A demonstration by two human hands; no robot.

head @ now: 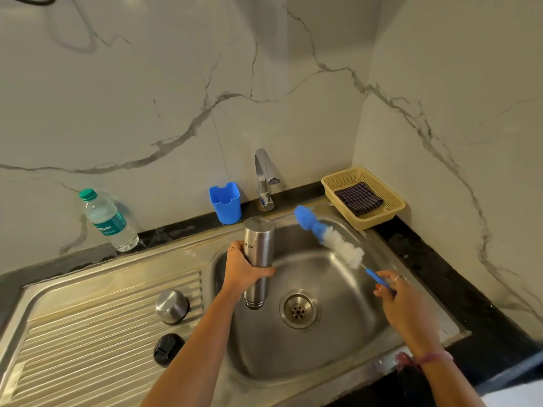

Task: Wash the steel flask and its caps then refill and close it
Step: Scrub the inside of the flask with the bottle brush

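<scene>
Fingers (235, 254) wrapped round steel flask (258, 259), right hand (393, 292) pinching bottle brush (332, 239)

Your left hand (245, 270) holds the flask (258, 259) over the sink basin (338, 342), left of the drain (298, 309). Your right hand (395, 292) holds the bottle brush (329, 236) over the basin's right side, head toward the back. Steel cap (172, 306) and inner cap (168, 348) sit on the drainboard (88, 333), steel cap behind. Tap (264, 179) at back edge, holder (225, 202) left of it, water bottle (107, 220) further left. Basket (363, 196) with a cloth (359, 198) in it, back right corner.
</scene>
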